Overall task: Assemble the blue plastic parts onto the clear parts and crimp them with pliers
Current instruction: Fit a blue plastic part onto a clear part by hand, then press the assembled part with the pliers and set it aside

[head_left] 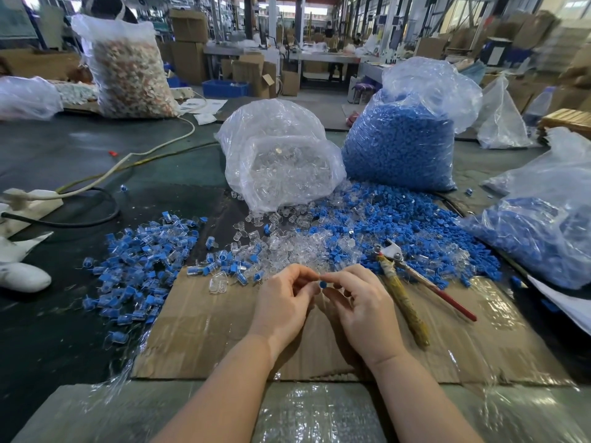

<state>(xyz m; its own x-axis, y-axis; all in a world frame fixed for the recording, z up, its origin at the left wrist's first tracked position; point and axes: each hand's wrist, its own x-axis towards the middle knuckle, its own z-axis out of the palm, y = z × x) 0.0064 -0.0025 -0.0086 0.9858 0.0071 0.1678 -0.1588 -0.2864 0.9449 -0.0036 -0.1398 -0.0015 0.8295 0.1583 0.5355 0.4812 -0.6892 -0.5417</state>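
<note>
2 bags behind hands | pliers right | assembled pile left

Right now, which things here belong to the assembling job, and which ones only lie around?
For the job: blue part pinched between left hand and right hand; pliers; bag of clear parts; bag of blue parts.

Lying about: power strip; white cable; bag of mixed pieces.
</note>
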